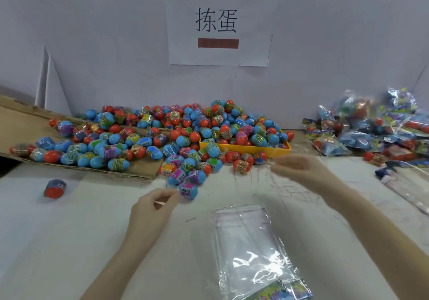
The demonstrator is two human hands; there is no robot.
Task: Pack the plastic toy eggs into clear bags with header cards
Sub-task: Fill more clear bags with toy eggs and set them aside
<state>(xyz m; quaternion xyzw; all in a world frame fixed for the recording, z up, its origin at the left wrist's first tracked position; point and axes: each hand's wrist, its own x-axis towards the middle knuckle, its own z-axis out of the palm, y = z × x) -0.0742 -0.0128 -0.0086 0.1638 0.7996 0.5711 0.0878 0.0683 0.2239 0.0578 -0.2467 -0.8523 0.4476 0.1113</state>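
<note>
Two hands are hovering over a white table [69, 230]: left hand [153, 209] and right hand [299, 168], both curled, pinching a blurred clear bag [262, 183]; toy eggs [176, 132] are lying heaped against the wall [92, 33].

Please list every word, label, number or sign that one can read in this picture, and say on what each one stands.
"拣蛋": large black characters on the white paper sign on the wall.
Two brown bars on that sign: covered, no text readable.
Wrap labels on the toy eggs: print and barcodes too small to read.
Header cards on the packed bags: blurred, unreadable.
Header card under the empty clear bags: colourful, unreadable.
</note>
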